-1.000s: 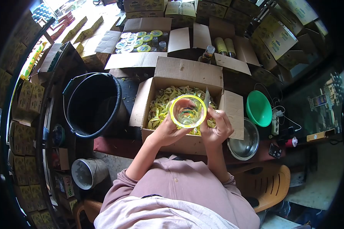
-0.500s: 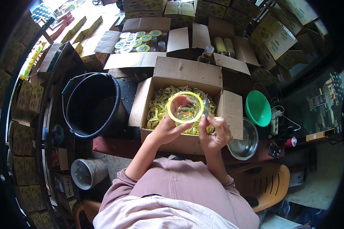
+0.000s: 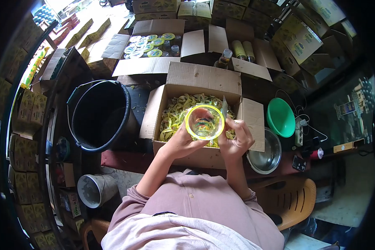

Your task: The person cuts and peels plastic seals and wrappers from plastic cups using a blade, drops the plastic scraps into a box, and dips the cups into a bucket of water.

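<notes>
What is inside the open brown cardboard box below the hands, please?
Curled yellow pieces lie inside the box, hiding its bottom; the clear, yellow-rimmed round container, left hand and right hand cover others.

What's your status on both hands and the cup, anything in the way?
Left hand around clear yellow-rimmed cup. Right hand pinching thin blade-like tool beside it. Cup over open carton of yellow-green pieces; no obstruction visible at the hands.

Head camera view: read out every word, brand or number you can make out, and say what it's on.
"Lemon", probably, though blurred: the tilted carton at upper right.
Too small to read: print on the round lids.
Too blurred: the sign on the right.
No readable text on the yellow-rimmed cup in the left hand.
</notes>
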{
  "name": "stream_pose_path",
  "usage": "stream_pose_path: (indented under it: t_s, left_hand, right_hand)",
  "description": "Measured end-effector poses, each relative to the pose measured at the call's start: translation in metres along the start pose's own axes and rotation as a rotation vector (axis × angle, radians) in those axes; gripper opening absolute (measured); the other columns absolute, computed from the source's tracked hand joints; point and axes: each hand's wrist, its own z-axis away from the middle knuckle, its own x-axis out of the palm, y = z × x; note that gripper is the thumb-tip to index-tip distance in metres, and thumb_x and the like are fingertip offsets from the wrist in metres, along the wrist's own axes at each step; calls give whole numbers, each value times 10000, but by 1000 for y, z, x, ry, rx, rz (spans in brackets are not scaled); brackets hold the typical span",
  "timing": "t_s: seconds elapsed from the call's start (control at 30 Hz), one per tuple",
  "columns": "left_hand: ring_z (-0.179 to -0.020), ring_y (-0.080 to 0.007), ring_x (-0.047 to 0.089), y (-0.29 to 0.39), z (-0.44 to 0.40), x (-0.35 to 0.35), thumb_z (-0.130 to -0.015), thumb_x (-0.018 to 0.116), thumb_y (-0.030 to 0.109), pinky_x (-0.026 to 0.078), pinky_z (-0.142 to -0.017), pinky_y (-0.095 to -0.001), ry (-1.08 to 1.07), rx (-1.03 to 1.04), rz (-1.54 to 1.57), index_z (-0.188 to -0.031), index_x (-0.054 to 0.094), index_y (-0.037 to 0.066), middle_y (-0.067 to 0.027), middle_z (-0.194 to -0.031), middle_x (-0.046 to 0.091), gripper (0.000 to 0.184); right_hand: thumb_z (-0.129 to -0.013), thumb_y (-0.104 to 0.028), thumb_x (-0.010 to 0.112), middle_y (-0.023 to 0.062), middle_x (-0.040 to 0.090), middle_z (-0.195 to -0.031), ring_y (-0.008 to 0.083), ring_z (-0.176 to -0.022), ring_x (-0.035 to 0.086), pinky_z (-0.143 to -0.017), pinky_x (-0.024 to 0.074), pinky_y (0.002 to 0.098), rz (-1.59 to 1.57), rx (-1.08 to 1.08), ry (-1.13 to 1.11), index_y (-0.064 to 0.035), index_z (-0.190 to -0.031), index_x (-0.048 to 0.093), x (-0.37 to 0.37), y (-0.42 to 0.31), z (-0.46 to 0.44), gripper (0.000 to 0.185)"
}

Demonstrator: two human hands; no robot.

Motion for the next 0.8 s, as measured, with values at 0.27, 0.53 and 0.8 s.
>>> stream_pose_path:
  t_s: [0.27,0.53,0.8]
  left_hand:
    - [-1085,-178,454,8,-3,2,-676,724,112,366,-937,-321,65,-54,163,-1210,361,19,-88,-1118,467,652]
    - [-1080,-178,453,4,-1,0,-683,723,106,362,-940,-318,30,-77,128,-1196,374,17,-84,-1109,468,626]
    - [-1104,-170,438,5,-1,3,-693,704,63,363,-940,-331,53,-67,262,-1231,337,29,-85,-1137,453,652]
  right_hand:
    - [-687,5,667,73,600,-672,136,-571,596,-527,477,253,-87,117,-12,-23,-833,629,-3,-3,6,154]
    - [-656,54,646,62,564,-648,121,-558,545,-517,431,233,-24,65,6,5,-811,614,0,-7,16,166]
    - [-653,63,651,56,564,-645,120,-537,539,-493,421,229,-54,65,71,-8,-835,604,-1,-7,13,202]
